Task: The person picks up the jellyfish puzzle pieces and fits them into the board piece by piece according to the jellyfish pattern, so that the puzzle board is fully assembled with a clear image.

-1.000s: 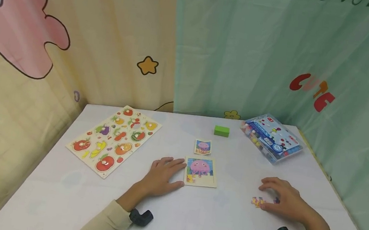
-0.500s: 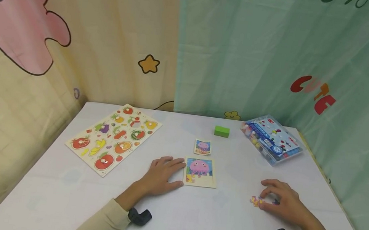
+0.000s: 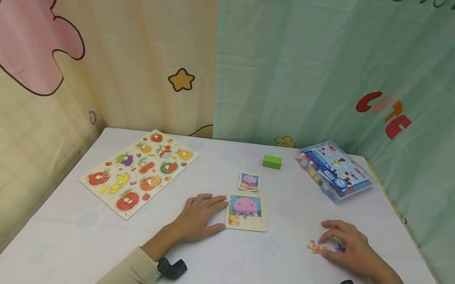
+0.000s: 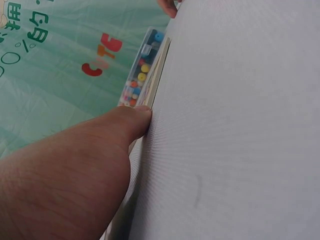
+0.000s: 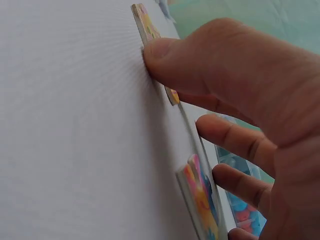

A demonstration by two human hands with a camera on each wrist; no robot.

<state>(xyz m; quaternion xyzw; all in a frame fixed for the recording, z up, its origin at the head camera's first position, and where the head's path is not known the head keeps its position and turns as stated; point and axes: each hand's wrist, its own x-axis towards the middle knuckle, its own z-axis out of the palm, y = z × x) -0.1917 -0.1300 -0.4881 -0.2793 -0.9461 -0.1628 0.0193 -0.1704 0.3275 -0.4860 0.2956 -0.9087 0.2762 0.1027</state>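
Observation:
My left hand (image 3: pixel 198 219) rests flat on the table, its fingertips and thumb touching the left edge of a partly filled jigsaw puzzle board (image 3: pixel 259 225) with a pink octopus. In the left wrist view the thumb presses against the board's thin edge (image 4: pixel 158 75). Further right, my right hand (image 3: pixel 353 247) pinches a colourful jigsaw puzzle piece (image 5: pixel 145 22) between thumb and index finger, low at the table; the other fingers are spread and bent. Another puzzle piece (image 5: pixel 197 195) lies beneath that hand, and a dark bluish one (image 3: pixel 340 248) shows beside the thumb.
A small octopus picture card (image 3: pixel 249 181) lies behind the board. A green block (image 3: pixel 272 162) stands further back. At back right is a clear case of beads (image 3: pixel 334 171); a fruit puzzle board (image 3: pixel 138 173) lies at left. Curtains (image 3: pixel 288 64) hang behind the table.
My right index finger has come down towards the thumb, onto the puzzle piece, which has shifted slightly left. My left hand and the octopus board have stayed in place.

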